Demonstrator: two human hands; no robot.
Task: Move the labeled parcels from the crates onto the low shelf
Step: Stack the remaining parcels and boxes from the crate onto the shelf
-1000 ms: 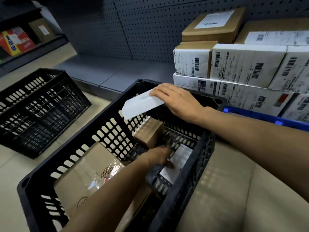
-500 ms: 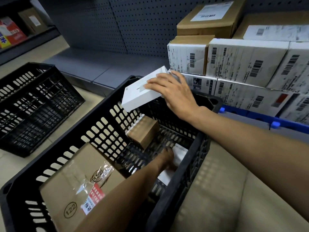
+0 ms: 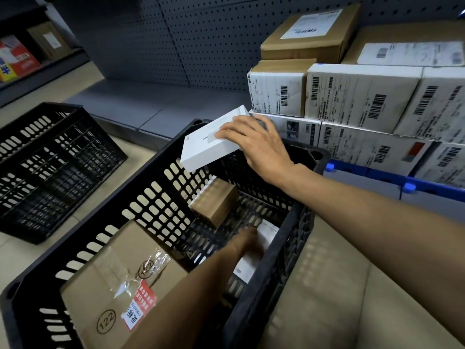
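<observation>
My right hand (image 3: 254, 144) pinches a flat white box (image 3: 211, 143) at its near-right end. The fingers spread over the top face and the thumb is hidden underneath. The box hangs tilted above the far rim of the black crate (image 3: 156, 182), just short of the low shelf (image 3: 161, 104). I judge it light, stiff card with a smooth skin. It could slip from an end pinch, so it is safer held across its short width.

My left hand (image 3: 247, 241) is down at the crate floor on a white parcel (image 3: 254, 260). It is blurred, so I cannot tell whether it grips or just touches.

Just beyond that hand leans a small brown box (image 3: 214, 202). Nearer me lies a big brown carton (image 3: 120, 280), taped, probably heavier, and I would take it by both ends.

Beyond the right-hand grip the shelf deck is flat grey metal with a pegboard (image 3: 201, 46) behind it. Stacked labeled parcels (image 3: 352, 96) stand to the grip's right. Left of the grip a second crate (image 3: 50, 167) sits on the tiled floor (image 3: 63, 84).
</observation>
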